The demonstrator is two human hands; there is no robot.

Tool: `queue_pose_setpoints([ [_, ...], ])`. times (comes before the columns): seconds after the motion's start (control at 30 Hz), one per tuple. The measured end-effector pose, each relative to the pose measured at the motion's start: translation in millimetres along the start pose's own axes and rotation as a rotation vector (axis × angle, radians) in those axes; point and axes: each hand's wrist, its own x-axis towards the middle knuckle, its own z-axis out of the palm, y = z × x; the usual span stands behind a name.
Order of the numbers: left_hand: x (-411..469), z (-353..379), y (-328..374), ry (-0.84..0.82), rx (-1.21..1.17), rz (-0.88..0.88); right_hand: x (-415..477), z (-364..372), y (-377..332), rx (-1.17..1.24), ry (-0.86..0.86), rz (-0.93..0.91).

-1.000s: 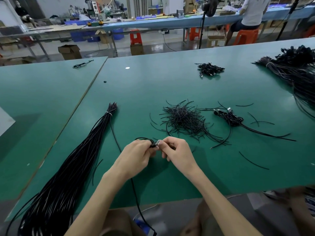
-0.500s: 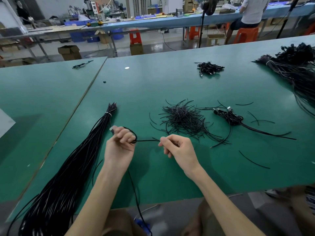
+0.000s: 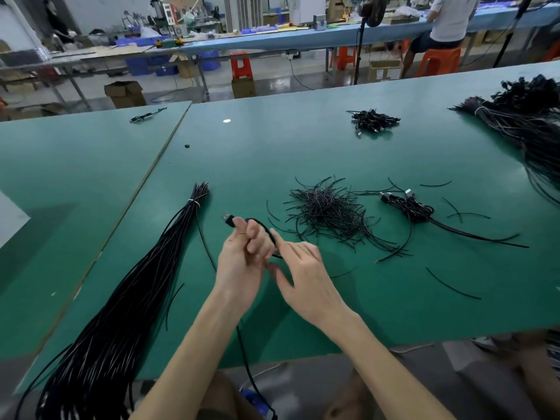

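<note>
One head-worn wide-angle camera looks forward and down, close over the left hand (image 3: 242, 262) and right hand (image 3: 306, 280)

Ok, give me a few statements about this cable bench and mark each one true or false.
1. The left hand holds a black cable with its plug sticking out past the fingers. True.
2. The tied bundle of long cables lies right of both hands. False: it lies to their left.
3. A heap of short black wires lies on the table beyond the right hand. True.
4. The right hand is balled into a fist. False: its fingers are stretched out.
</note>
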Motion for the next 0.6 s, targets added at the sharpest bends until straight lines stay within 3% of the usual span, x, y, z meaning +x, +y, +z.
queue_pose_setpoints([
  [0.3, -1.7, 0.7, -10.6, -0.059, -0.155, -0.091, 2.1, -5.5, 0.0, 0.306, 0.000, 0.124],
  [0.43, -2.5, -3.8, -7.2, -0.106, -0.248, -0.149, 2.9, -5.7, 3.0, 0.289, 0.131, 0.081],
  [0.6, -0.8, -6.6, -1.8, -0.143, -0.144, -0.160, 2.0, -4.6, -1.2, 0.274, 0.177, 0.027],
])
